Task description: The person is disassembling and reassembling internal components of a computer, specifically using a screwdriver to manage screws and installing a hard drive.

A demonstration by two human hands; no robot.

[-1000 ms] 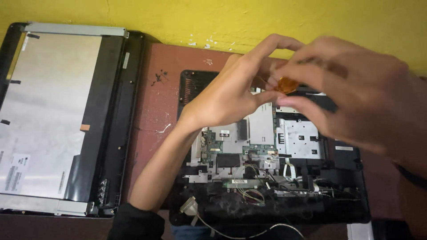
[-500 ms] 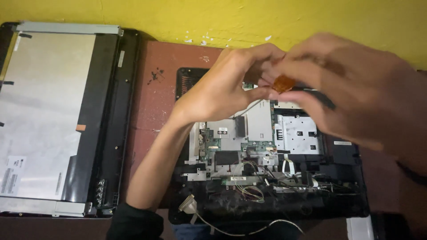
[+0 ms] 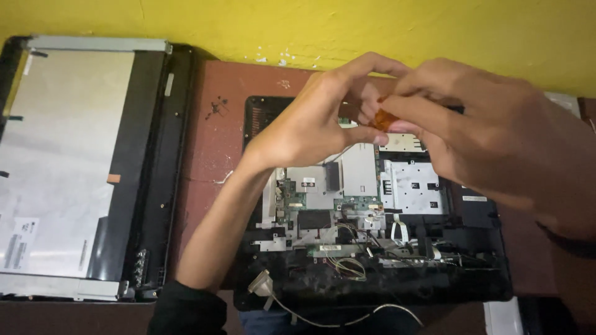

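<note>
Orange strip (image 3: 383,119) pinched between left hand (image 3: 310,127) and right hand (image 3: 496,133).

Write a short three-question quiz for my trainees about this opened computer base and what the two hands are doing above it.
1. True or false: both hands pinch the small orange piece above the opened black computer base.
2. Which lies left of the base? A) a detached flat screen panel in a black frame B) a keyboard C) a drill
3. What colour is the wall behind the reddish-brown table?

Key
1. True: left hand and right hand meet in a grip on it.
2. A
3. Yellow
</note>
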